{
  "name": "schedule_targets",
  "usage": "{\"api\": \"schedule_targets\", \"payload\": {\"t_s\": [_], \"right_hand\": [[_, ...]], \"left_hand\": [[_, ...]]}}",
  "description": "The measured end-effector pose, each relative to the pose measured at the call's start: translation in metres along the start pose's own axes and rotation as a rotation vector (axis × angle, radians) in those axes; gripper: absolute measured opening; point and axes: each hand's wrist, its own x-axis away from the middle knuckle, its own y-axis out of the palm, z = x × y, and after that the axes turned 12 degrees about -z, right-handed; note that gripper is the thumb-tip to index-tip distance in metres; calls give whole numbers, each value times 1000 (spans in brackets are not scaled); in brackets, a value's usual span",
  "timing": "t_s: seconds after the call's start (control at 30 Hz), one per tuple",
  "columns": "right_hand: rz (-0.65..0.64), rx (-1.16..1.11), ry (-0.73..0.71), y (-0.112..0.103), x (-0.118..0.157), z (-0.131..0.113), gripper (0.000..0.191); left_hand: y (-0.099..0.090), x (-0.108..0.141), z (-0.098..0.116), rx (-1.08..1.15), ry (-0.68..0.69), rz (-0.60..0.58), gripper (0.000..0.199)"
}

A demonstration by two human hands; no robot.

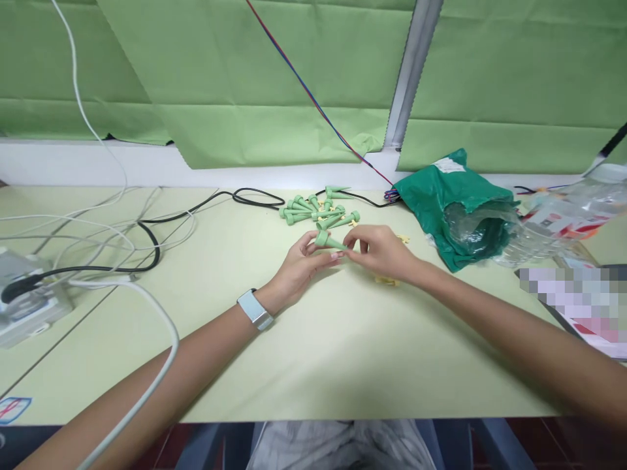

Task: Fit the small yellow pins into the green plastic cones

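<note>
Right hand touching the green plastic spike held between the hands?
Touching. The head view shows the right hand with its fingertips resting on the pointed end of the green plastic spike.

A pale green table (343, 365) — bearing a loose pile of green plastic stakes (313, 215), a crumpled green bag (455, 209) and tangled black cable (255, 194).

Green plastic cone spike (328, 241), wide end left, tip pointing right, held off table; approx dozen more spikes (313, 213) in loose heap just behind, pointing diff ways, some w/ tiny yellow bits (322, 202) btwn.
</note>
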Motion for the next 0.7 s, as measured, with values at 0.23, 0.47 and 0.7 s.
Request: {"api": "schedule_targets", "payload": {"t_s": [0.23,0.47,0.7], "right_hand": [[200,148,357,-18,-83,107,20],[-4,503,479,-14,-151,138,28],[-125,590,546,-11,-170,142,30]], "left_hand": [[4,-1,1,45,-80,85,71],[-1,-3,0,31,-99,71,50],[-5,-3,-2,25,-106,39,46]]}}
